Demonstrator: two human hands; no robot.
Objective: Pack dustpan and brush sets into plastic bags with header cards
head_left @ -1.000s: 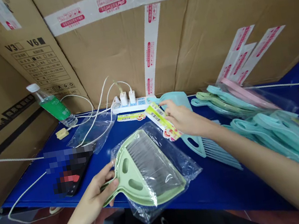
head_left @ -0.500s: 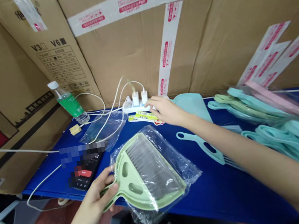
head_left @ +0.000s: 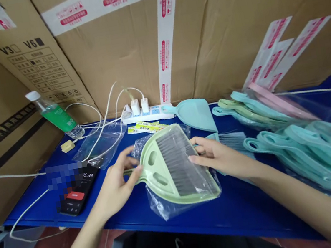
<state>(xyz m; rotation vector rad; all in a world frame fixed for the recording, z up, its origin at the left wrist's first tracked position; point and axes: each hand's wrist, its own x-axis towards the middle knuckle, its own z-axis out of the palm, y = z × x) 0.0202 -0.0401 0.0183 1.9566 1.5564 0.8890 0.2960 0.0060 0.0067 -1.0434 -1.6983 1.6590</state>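
Observation:
A light green dustpan with a grey-bristled brush nested in it lies in a clear plastic bag, above the blue table. My left hand is closed around its handle at the left. At the right edge, my right hand grips the bagged set between thumb and fingers. A teal dustpan rests behind, its handle over a white power strip. Part of a teal brush shows beyond my right hand.
Bagged teal sets and a pink one lie at the right. On the left are a phone, a bottle, white cables and a flat plastic bag. Yellow packets lie near the strip. Cardboard stands behind.
My right hand has come back from the power strip and taken hold of the green set's right edge. The set has risen and turned a little. The view has shifted right.

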